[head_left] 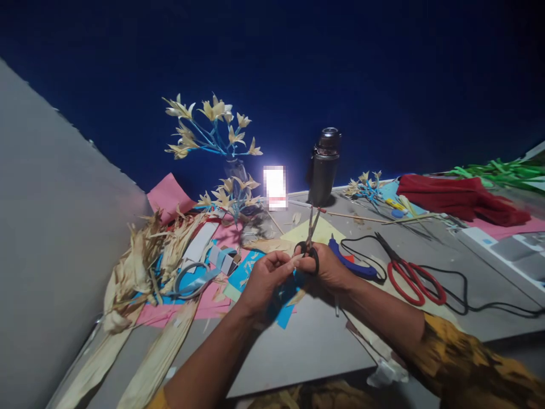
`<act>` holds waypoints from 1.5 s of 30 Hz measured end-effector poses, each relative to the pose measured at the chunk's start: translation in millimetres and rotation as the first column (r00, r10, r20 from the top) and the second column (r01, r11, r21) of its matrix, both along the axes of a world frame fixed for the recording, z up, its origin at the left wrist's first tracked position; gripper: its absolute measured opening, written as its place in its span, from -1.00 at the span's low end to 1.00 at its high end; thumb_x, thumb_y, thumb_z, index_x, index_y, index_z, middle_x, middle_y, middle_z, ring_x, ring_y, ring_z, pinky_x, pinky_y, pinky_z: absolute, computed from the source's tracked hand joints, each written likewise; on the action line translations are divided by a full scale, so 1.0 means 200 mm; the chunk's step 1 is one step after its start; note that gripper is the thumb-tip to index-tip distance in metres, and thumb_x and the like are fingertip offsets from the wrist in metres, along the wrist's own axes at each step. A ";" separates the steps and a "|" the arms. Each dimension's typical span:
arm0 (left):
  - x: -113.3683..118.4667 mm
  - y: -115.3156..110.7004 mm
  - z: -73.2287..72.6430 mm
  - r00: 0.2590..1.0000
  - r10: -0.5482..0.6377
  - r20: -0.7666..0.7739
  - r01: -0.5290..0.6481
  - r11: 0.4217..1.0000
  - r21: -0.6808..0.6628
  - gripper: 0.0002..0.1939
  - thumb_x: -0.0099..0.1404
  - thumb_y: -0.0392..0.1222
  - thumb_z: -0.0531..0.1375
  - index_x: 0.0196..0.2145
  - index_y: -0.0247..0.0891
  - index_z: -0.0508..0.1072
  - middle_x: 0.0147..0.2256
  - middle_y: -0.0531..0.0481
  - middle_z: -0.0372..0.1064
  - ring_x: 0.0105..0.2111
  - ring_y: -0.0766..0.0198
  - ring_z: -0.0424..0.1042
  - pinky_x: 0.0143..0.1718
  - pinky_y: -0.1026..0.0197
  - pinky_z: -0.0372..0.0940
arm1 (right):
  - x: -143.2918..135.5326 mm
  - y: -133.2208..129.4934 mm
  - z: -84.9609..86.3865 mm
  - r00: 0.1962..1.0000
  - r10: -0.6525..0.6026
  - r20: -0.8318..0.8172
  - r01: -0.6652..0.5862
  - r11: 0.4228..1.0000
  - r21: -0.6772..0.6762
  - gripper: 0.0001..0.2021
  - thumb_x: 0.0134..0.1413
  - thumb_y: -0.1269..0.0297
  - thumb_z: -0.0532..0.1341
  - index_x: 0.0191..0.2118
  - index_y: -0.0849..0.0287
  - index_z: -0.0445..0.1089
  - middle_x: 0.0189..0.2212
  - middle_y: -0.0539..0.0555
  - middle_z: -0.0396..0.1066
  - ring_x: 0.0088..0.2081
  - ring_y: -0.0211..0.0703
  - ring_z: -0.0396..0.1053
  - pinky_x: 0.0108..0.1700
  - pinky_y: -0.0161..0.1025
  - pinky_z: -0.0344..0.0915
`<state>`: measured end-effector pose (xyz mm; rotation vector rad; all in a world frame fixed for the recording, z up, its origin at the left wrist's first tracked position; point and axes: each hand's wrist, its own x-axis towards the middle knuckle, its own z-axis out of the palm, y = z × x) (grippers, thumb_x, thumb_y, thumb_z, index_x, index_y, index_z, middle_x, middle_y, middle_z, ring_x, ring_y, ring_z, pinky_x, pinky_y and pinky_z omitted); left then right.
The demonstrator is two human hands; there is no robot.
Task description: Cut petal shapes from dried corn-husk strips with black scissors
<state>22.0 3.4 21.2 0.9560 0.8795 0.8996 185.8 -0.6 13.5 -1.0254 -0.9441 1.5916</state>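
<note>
Near the middle of the table, my left hand [269, 279] and my right hand [326, 266] meet at the fingertips. My right hand has its fingers around the black handles of small scissors [313, 227], whose blades point up and away, slightly apart. A small pale piece [297, 259] shows between the pinched fingers of my left hand, partly hidden by them. Under the hands lie blue paper [283, 315] and a yellow sheet [336, 226].
Husks [140, 258], pink paper [168, 196] and a tape roll [189, 279] lie left. Pale flowers [215, 111] stand behind, beside a dark flask [324, 170]. Rightward are a blue glue gun [351, 264], red-handled scissors [411, 278], black cable [466, 292] and red cloth [460, 196].
</note>
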 end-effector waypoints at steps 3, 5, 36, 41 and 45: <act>0.00 0.01 0.00 0.996 -0.007 -0.090 0.014 0.997 0.082 -0.73 0.11 -0.09 0.39 -0.47 -0.32 0.43 -0.55 0.10 0.27 -0.53 0.43 0.18 -0.48 0.35 0.06 | 0.00 0.00 0.00 1.000 0.017 -0.016 -0.018 1.000 -0.016 -0.71 -0.29 0.30 0.46 -0.39 0.23 0.41 -0.58 -0.11 0.29 -0.53 -0.34 0.20 -0.46 -0.36 0.11; 0.00 0.02 0.00 0.992 -0.029 -0.119 0.041 0.994 0.099 -0.72 0.11 -0.08 0.39 -0.50 -0.32 0.43 -0.56 0.09 0.27 -0.53 0.42 0.18 -0.47 0.34 0.06 | 0.01 0.00 0.00 0.999 0.032 -0.032 -0.033 0.999 -0.023 -0.72 -0.29 0.32 0.46 -0.41 0.24 0.40 -0.58 -0.11 0.29 -0.54 -0.35 0.19 -0.46 -0.37 0.10; 0.00 0.00 0.07 0.950 -0.142 0.277 0.162 0.985 -0.052 -0.70 0.12 -0.11 0.40 -0.48 -0.29 0.35 -0.34 -0.05 0.47 -0.50 0.28 0.47 -0.38 0.22 0.34 | 0.02 0.00 -0.02 0.930 0.333 -0.157 -0.344 0.938 -0.048 -0.44 -0.20 -0.22 0.41 -0.42 0.28 0.43 -0.65 -0.02 0.35 -0.67 -0.40 0.09 -0.60 -0.39 -0.01; 0.01 -0.10 0.07 0.946 -0.111 0.304 0.143 0.986 -0.085 -0.68 0.03 -0.15 0.44 -0.53 -0.32 0.37 -0.19 -0.14 0.49 -0.56 0.34 0.40 -0.58 0.29 0.26 | -0.02 -0.05 -0.02 0.892 0.446 -0.069 -0.450 0.892 -0.055 -0.60 -0.35 0.14 0.54 -0.40 0.29 0.47 -0.59 -0.02 0.43 -0.56 -0.30 0.36 -0.44 -0.36 0.26; 0.00 -0.17 0.07 0.942 -0.013 0.336 0.047 0.994 -0.096 -0.71 0.00 -0.16 0.46 -0.58 -0.32 0.43 -0.24 -0.15 0.45 -0.32 0.17 0.47 -0.60 0.36 0.21 | -0.03 -0.06 0.00 0.861 0.508 -0.033 -0.509 0.860 -0.045 -0.68 -0.38 0.28 0.53 -0.45 0.29 0.47 -0.51 -0.02 0.46 -0.48 -0.29 0.39 -0.37 -0.37 0.30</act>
